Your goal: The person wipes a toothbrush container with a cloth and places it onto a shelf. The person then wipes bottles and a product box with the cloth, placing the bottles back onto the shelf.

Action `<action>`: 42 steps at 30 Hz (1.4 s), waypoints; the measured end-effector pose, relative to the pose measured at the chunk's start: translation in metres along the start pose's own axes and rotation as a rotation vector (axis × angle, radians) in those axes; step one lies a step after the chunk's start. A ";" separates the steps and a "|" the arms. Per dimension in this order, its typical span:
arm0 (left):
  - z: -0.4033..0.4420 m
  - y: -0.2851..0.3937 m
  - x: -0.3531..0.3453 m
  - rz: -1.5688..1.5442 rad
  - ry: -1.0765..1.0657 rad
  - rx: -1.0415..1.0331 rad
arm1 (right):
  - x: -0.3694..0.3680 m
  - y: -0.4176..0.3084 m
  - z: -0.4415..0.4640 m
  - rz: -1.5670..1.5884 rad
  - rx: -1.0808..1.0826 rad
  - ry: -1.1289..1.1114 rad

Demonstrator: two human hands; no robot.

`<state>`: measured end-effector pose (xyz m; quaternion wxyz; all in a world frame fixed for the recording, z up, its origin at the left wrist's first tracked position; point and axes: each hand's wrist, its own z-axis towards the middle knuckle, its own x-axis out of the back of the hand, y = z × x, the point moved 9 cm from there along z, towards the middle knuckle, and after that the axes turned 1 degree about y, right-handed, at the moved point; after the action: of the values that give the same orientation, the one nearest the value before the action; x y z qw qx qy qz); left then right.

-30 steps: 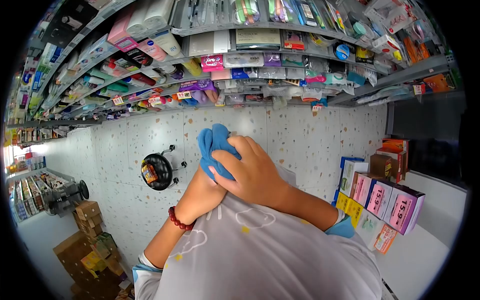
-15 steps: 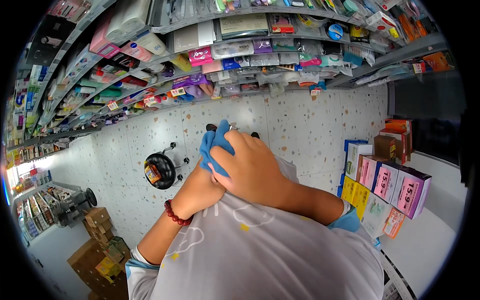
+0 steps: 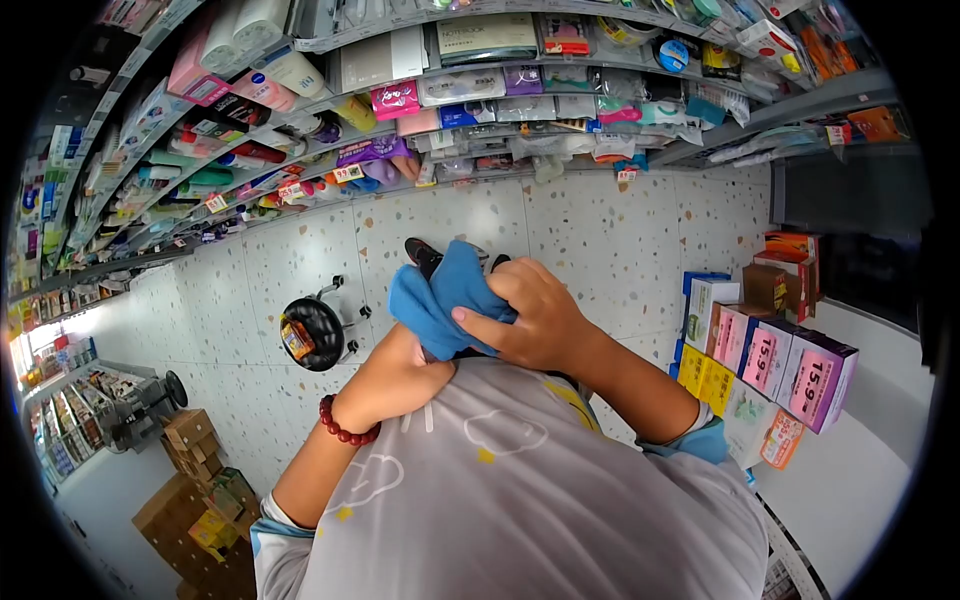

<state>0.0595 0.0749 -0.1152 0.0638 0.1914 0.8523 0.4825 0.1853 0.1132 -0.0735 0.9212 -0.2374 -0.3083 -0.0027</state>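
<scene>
A soft blue cloth [image 3: 450,298] is bunched in front of my body, with two folds sticking up. My right hand [image 3: 537,315] grips its right side, thumb laid across the front of the fabric. On the lower left of the cloth, my left hand [image 3: 398,375] holds it from below, its fingertips hidden behind the fabric. A red bead bracelet [image 3: 343,425] circles my left wrist. Just behind the cloth, a dark shoe [image 3: 424,255] shows on the floor.
Stocked shelves [image 3: 490,100] run across the front and left. A black wheeled stool [image 3: 313,334] with a small packet on it stands left on the speckled floor [image 3: 620,250]. Priced boxes [image 3: 770,365] are stacked right. Cardboard boxes [image 3: 190,430] sit lower left, near a wheeled rack [image 3: 95,410].
My hands have moved apart a little, my right hand shifting right, and the blue cloth is more spread between them. The shoes and more of the floor below my hands have come into view.
</scene>
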 end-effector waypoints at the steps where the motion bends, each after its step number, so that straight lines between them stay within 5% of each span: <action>1: 0.000 -0.001 -0.001 0.001 0.001 -0.001 | 0.000 -0.002 0.001 0.000 0.001 0.000; 3: -0.001 0.009 -0.001 0.067 0.051 -0.150 | 0.001 -0.012 0.008 -0.010 -0.015 -0.015; 6: 0.001 -0.004 -0.002 0.135 0.030 0.042 | -0.002 -0.017 0.026 -0.048 -0.234 -0.080; 12: -0.002 0.003 -0.002 0.181 0.084 -0.047 | -0.017 -0.020 0.033 -0.174 -0.518 -0.261; 15: -0.004 -0.010 -0.001 -0.069 0.077 0.011 | -0.015 -0.020 0.028 -0.065 -0.335 -0.126; 21: -0.010 -0.018 0.003 -0.051 0.011 -0.011 | -0.013 -0.017 0.008 0.040 -0.128 0.005; 27: -0.012 -0.007 -0.004 0.028 0.011 0.099 | -0.026 -0.026 0.036 -0.078 -0.457 -0.387; 36: -0.013 -0.027 0.000 -0.092 0.040 0.061 | -0.014 -0.022 0.016 -0.028 -0.263 -0.113; 42: -0.008 -0.014 -0.001 -0.019 0.073 -0.025 | -0.029 -0.022 0.028 -0.075 -0.375 -0.310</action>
<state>0.0548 0.0617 -0.1230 0.0396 0.1646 0.8498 0.4993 0.1427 0.1020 -0.0616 0.8020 -0.3904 -0.4485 -0.0575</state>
